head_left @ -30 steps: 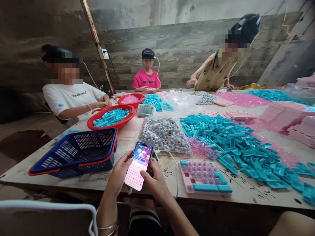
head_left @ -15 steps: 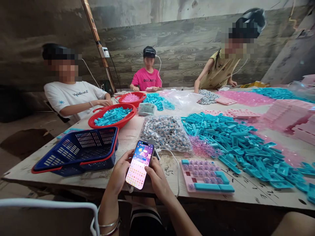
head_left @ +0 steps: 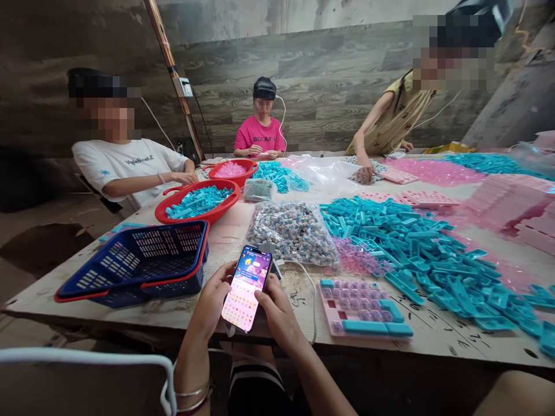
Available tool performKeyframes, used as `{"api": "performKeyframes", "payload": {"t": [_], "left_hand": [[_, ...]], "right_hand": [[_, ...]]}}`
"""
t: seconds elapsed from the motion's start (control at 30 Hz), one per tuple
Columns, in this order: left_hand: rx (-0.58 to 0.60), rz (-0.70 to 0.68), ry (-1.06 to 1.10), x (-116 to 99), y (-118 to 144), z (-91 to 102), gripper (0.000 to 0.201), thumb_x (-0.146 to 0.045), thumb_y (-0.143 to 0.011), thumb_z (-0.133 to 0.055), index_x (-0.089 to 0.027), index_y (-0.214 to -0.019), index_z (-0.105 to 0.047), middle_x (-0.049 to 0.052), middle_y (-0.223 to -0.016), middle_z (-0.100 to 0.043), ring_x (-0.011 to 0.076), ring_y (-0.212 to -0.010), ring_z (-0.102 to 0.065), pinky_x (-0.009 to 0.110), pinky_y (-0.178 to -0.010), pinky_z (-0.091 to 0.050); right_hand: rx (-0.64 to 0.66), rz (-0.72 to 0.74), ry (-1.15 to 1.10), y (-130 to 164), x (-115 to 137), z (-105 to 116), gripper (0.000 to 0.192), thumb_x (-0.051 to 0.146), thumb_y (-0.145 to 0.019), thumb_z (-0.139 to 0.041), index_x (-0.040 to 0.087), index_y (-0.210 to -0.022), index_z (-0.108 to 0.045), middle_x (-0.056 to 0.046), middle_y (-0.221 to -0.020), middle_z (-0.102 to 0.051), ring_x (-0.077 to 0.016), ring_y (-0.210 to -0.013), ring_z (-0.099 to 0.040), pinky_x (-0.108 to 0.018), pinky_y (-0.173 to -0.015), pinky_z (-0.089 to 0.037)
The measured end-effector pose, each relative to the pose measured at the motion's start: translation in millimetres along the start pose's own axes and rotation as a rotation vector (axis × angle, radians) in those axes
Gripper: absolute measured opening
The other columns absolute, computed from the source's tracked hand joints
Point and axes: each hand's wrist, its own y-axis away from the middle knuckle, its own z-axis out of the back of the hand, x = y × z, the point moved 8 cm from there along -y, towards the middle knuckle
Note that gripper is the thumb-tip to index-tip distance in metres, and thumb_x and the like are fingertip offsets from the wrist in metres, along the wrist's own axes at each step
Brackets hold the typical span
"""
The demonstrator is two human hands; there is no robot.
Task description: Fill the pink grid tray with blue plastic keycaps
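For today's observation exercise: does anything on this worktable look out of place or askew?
Yes: both hands, left and right, hold a lit phone, not parts. The blue basket sits tilted at the table edge.

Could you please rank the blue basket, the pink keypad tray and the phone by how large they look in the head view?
1. blue basket
2. pink keypad tray
3. phone, though it is nearest the camera.

A smartphone (head_left: 247,287) with a lit screen showing a colourful pink game grid sits tilted above the near desk (head_left: 182,315) edge, gripped on both sides, its top leaning right.
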Motion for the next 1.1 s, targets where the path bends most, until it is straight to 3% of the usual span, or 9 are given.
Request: {"api": "performKeyframes", "payload": {"t": [0.77, 1.1], "left_hand": [[-0.028, 0.017, -0.038, -4.4, 1.5, -2.2, 0.050, -0.016, -0.059, -0.050, -0.018, -0.108, -0.058, 0.005, -0.109, -0.065, 0.0218, -0.097, -0.061, 0.023, -0.066, -0.047], [0.009, 0.019, -0.034, -2.0, 0.7, -1.3, 0.050, -0.013, -0.060, -0.049, -0.019, -0.109, -0.057, 0.003, -0.110, -0.064, 0.0172, -0.084, -0.062, 0.023, -0.066, -0.047]], "right_hand": [[0.004, 0.007, 0.012, 1.2, 3.9, -0.5, 0.024, 0.024, -0.083, -0.046, 0.018, -0.101, -0.062, -0.007, -0.103, -0.054, -0.0209, -0.101, -0.048, -0.034, -0.093, -0.038], [0.012, -0.002, 0.005, 1.3, 1.6, -0.7, 0.024, 0.024, -0.084, -0.046, 0.017, -0.102, -0.061, -0.007, -0.102, -0.052, -0.0207, -0.101, -0.048, -0.035, -0.094, -0.036]]}}
